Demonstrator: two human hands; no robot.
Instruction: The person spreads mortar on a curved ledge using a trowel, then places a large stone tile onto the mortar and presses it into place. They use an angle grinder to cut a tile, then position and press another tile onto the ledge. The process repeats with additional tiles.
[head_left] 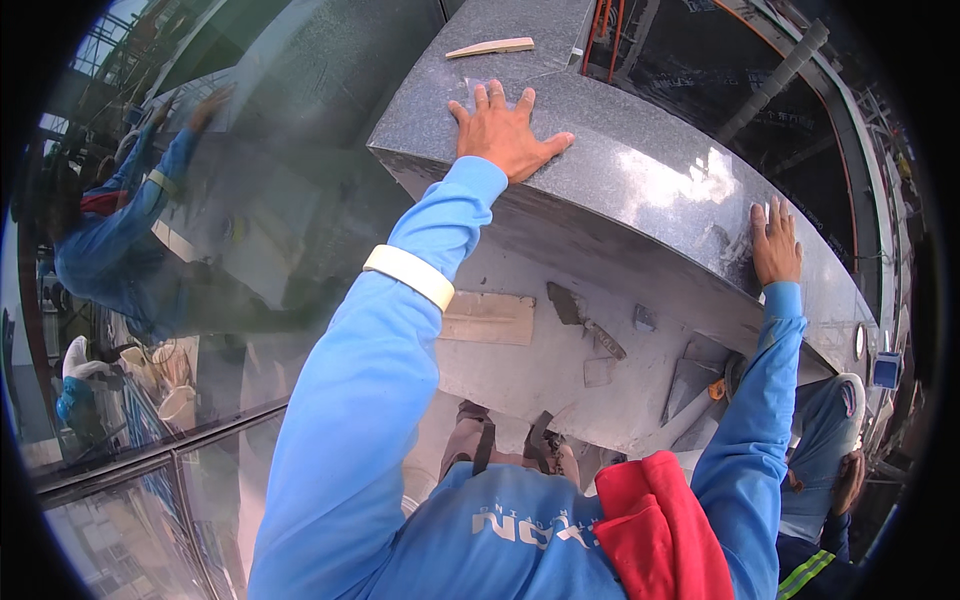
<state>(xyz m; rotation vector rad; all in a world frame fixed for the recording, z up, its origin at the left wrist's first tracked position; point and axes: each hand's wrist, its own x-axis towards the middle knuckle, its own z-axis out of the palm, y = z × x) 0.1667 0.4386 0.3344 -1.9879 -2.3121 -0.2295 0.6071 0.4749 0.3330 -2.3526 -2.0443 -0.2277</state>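
Observation:
A grey speckled stone slab (590, 150) forms a long ledge in front of me. My left hand (503, 132) lies flat on its left part, fingers and thumb spread. Beyond those fingertips rests a thin wooden wedge (490, 47). Farther right, my right hand (776, 243) presses palm-down on the slab near its front edge, with fingers extended and nothing held. Between the two hands, a bright patch of sunlight falls on the stone. A yellowish band circles my left forearm (410, 275).
Glass panels (270, 120) stand at the left and mirror the scene. Below the ledge, a board (490, 318), a trowel (604, 340), stone scraps and a power tool with an orange part (717, 389) lie on the floor. Another person (825, 450) is close at the right. Dark sheeting (720, 60) lies behind the slab.

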